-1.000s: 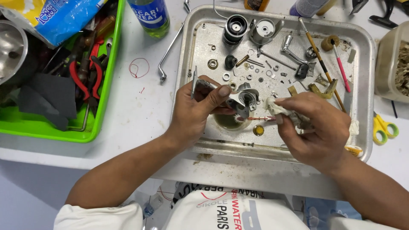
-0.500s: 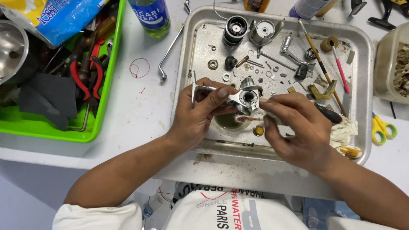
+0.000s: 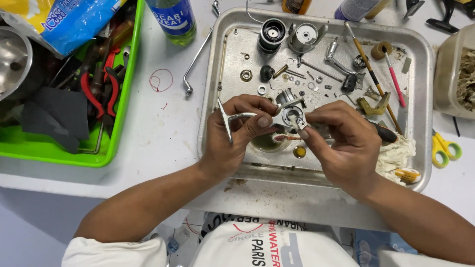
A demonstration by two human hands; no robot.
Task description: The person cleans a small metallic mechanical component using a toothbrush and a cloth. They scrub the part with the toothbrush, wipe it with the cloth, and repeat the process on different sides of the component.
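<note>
Above the dented metal tray [image 3: 420, 99] on the worktop, the left hand [image 3: 232, 136] gripped a small silver fishing-reel body [image 3: 289, 110]; the right hand [image 3: 344, 141] pinched a thin brush [image 3: 297, 122] against it.

White table [image 3: 163, 133], stained near front edge. Directly on it: metal tray [image 3: 425, 69] at centre-right, green plastic bin [image 3: 126, 94] at left w/ tools inside, blue-labelled bottle [image 3: 173, 20] betw. bin and tray, bent metal rod [image 3: 195, 62] beside tray's left rim, red wire loop [image 3: 161, 80] near bin, yellow scissors [image 3: 445, 147] right of tray, clear tub [image 3: 452, 64] at far right.
</note>
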